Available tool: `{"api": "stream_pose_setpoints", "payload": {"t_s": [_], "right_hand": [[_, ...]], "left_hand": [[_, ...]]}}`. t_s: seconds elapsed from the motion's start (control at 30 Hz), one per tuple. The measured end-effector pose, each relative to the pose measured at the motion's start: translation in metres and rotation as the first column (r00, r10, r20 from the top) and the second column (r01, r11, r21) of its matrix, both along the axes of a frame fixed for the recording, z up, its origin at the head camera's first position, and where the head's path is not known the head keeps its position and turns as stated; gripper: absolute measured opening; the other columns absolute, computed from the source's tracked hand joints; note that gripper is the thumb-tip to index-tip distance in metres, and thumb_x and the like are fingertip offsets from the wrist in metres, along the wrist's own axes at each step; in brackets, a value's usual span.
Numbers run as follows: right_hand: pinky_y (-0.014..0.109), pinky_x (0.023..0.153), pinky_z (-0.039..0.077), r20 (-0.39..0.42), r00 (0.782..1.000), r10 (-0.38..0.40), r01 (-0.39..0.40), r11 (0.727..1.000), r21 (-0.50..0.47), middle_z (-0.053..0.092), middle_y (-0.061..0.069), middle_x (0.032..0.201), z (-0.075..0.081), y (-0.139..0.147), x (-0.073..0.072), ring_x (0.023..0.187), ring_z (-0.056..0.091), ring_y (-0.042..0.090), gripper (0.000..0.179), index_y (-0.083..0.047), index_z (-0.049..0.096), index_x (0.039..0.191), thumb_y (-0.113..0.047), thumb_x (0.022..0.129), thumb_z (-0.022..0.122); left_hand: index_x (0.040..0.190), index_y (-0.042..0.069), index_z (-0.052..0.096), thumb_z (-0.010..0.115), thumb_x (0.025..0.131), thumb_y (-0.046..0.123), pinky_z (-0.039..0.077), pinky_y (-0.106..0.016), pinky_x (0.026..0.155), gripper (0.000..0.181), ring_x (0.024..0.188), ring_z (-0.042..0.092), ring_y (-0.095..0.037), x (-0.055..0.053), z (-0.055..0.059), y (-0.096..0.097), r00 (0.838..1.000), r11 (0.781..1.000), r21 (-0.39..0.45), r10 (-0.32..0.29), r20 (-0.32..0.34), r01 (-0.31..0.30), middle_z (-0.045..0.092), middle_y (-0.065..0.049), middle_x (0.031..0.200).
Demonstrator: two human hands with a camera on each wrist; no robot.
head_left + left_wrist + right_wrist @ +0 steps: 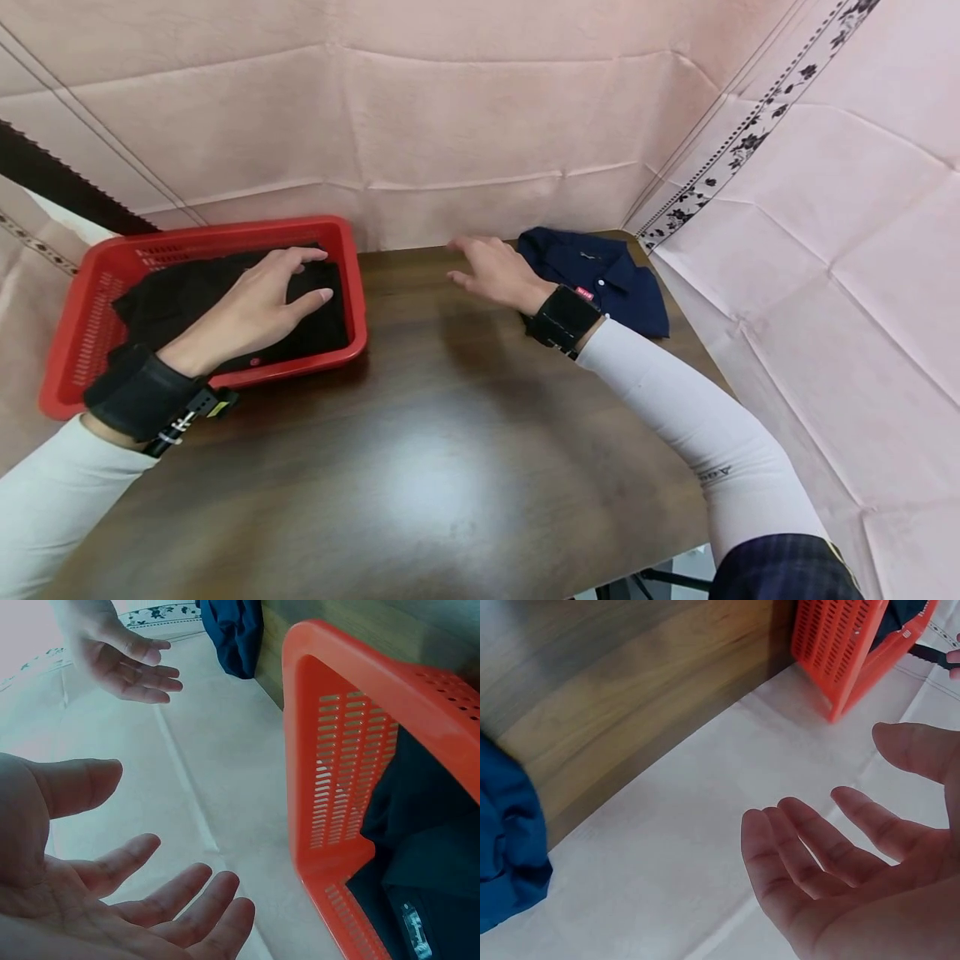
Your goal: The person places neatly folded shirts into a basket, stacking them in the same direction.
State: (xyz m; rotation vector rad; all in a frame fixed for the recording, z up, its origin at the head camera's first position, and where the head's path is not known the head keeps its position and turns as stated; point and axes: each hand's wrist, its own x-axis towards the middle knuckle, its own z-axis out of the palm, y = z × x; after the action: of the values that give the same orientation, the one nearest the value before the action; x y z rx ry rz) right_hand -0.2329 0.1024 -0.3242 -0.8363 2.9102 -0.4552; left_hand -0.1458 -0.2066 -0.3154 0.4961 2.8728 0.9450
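Observation:
My left hand (258, 308) hovers over a red plastic basket (351, 292) at the left of the table, fingers spread and relaxed, nothing in its grasp. Folded black clothing (195, 292) lies inside the basket; a small light label shows on it in the left wrist view. To the right, my right hand (498, 273) is held above the table between the basket and a folded navy shirt (592, 267), its palm bare in the right wrist view (870, 877). The collared shirt has a white button and a small red tag, and my right wrist partly overlaps it.
The brown wooden table (435, 467) meets a pale pink cloth wall (487, 117) at the back. Another cloth with a black floral band (750, 137) hangs along the right edge. A dark strip (67, 183) runs behind the basket at the left.

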Motion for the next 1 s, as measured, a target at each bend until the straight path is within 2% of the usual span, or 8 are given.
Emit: {"api": "stream_pose_setpoints", "payload": {"t_s": [0.33,0.4,0.6,0.83,1.0], "right_hand": [[0.034,0.080,0.048,-0.019,0.998,-0.061,0.061,0.998,0.002,0.061,0.007,0.133,-0.002,0.031,-0.001,0.093,0.055,0.017,0.050,-0.011,0.055,0.137,-0.034,0.093,0.061],[0.034,0.079,0.048,-0.012,0.998,-0.067,0.067,0.998,0.005,0.061,0.007,0.133,-0.004,0.037,-0.001,0.095,0.055,0.018,0.050,-0.010,0.054,0.137,-0.035,0.094,0.061],[0.037,0.088,0.050,-0.006,0.997,-0.079,0.079,0.997,0.011,0.060,0.009,0.133,-0.008,0.049,-0.001,0.108,0.055,0.018,0.051,-0.009,0.053,0.138,-0.033,0.094,0.061],[0.036,0.076,0.048,-0.003,0.994,-0.110,0.110,0.994,0.006,0.061,0.010,0.126,-0.017,0.065,-0.003,0.090,0.053,0.020,0.051,-0.007,0.053,0.139,-0.030,0.094,0.061],[0.039,0.078,0.050,0.001,0.989,-0.149,0.149,0.989,0.022,0.061,0.012,0.126,-0.028,0.080,-0.007,0.094,0.056,0.022,0.050,-0.006,0.053,0.138,-0.029,0.094,0.061]], "left_hand": [[0.145,-0.002,0.038,0.058,0.096,0.030,0.031,-0.064,0.106,0.062,0.129,0.037,-0.041,-0.012,0.000,0.023,0.998,0.998,0.032,-0.059,-0.021,0.059,0.040,-0.025,0.144],[0.146,-0.002,0.038,0.059,0.095,0.028,0.031,-0.064,0.106,0.062,0.128,0.037,-0.041,-0.015,-0.001,0.027,0.998,0.997,0.032,-0.065,-0.015,0.065,0.041,-0.025,0.144],[0.146,-0.001,0.039,0.060,0.095,0.028,0.032,-0.065,0.105,0.062,0.125,0.039,-0.040,-0.018,-0.004,0.034,0.997,0.997,0.031,-0.071,-0.019,0.071,0.042,-0.026,0.142],[0.145,-0.002,0.039,0.059,0.096,0.029,0.031,-0.063,0.107,0.061,0.129,0.037,-0.039,-0.019,-0.008,0.042,0.997,0.997,0.030,-0.075,-0.021,0.076,0.040,-0.026,0.144],[0.144,-0.002,0.040,0.060,0.095,0.026,0.031,-0.060,0.108,0.060,0.130,0.037,-0.038,-0.020,-0.009,0.048,0.996,0.996,0.032,-0.084,-0.014,0.085,0.040,-0.026,0.144]]}}
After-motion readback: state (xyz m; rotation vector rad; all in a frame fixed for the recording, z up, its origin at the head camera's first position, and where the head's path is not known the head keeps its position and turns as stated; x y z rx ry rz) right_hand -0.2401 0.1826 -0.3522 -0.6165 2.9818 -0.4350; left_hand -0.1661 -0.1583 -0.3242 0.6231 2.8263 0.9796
